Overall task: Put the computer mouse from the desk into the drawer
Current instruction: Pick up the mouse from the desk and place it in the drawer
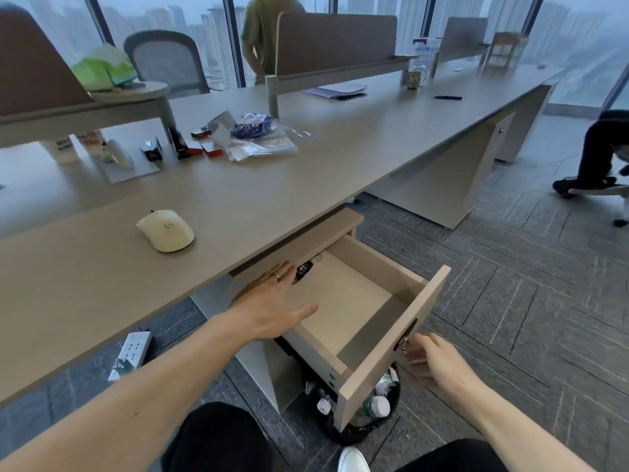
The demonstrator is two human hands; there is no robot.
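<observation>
A white computer mouse (166,229) lies on the beige desk (238,199), near its front edge. Below and to the right, the top drawer (384,362) of an under-desk cabinet stands pulled out, with only a small dark item (303,270) at its back. My left hand (272,301) hovers flat with spread fingers over the drawer's left side, below the desk edge, and holds nothing. My right hand (430,361) is beside the drawer front, fingers curled near the keyhole (404,335); its grip is blurred.
Small boxes (200,146), plastic bags (262,144) and a cup (64,149) clutter the desk's far side. A waste bin (367,413) with bottles stands under the drawer. A power strip (131,350) lies on the floor. One person (269,35) stands beyond the desk; another's leg (599,148) is at the right.
</observation>
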